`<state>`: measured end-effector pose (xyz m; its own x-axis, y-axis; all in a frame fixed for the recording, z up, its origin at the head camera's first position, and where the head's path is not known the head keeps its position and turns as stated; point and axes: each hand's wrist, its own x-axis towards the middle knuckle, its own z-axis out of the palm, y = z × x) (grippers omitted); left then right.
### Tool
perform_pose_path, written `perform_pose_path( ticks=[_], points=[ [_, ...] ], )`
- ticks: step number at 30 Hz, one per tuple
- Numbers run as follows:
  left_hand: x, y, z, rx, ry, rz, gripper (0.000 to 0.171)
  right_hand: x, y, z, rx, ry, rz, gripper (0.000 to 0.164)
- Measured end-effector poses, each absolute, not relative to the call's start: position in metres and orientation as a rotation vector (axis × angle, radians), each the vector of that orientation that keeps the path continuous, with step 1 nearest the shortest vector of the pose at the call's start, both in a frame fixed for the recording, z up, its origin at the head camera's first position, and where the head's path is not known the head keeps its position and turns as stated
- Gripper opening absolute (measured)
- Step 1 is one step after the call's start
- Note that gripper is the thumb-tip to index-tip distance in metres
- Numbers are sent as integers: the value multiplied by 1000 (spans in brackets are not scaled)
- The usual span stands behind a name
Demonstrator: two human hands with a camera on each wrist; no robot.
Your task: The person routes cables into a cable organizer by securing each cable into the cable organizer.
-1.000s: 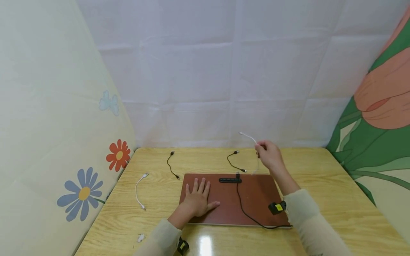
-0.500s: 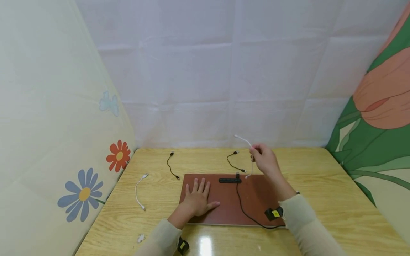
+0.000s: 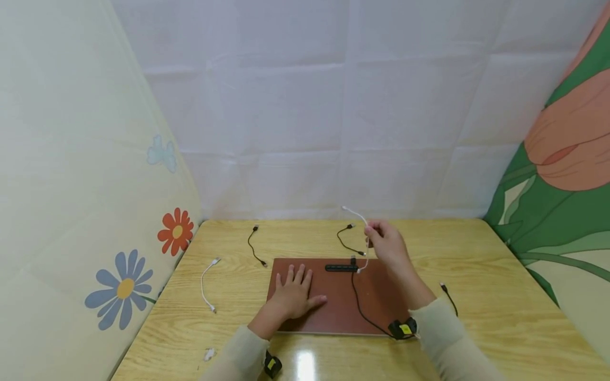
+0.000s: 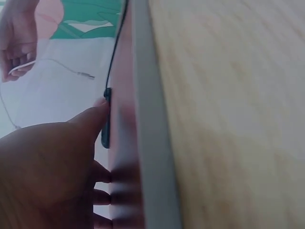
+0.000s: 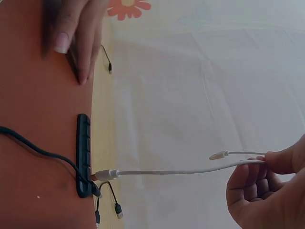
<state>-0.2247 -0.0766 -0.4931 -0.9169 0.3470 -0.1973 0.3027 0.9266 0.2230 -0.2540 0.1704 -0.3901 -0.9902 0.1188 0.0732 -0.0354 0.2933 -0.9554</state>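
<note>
My left hand (image 3: 293, 299) lies spread with straight fingers on the brown board (image 3: 333, 312). Above the board's far right part, my right hand (image 3: 388, 246) pinches a short white USB cable (image 5: 181, 171) near its middle between thumb and fingers. One end of that cable points up and left; the other hangs down beside the right end of a black cable holder (image 3: 340, 268) on the board. A long black cable (image 3: 360, 307) sits at the holder's right end and runs down across the board. In the right wrist view the white cable's lower plug overlaps the holder's end.
Two short black cables (image 3: 256, 246) (image 3: 350, 243) lie behind the board. Another white cable (image 3: 205, 286) is on the left of the wooden table (image 3: 167, 328), with a small white scrap (image 3: 209, 354) nearer the front. A black cable end (image 3: 445, 288) shows right of the board.
My right hand has moved left and slightly down, carrying the white cable so its hanging end comes to the holder's right end. The left hand stays in place on the board.
</note>
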Motion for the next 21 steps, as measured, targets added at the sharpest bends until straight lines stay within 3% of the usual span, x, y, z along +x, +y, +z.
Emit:
perform_pose_path(
  ticks=[11,21],
  points=[
    [-229,-61,-482,688,2952,501,70,-246,157,-396,-61,-2297,1964,16],
    [-229,-37,-465,855,2958,994,42,-238,145,-405,-60,-2287,1998,19]
  ],
)
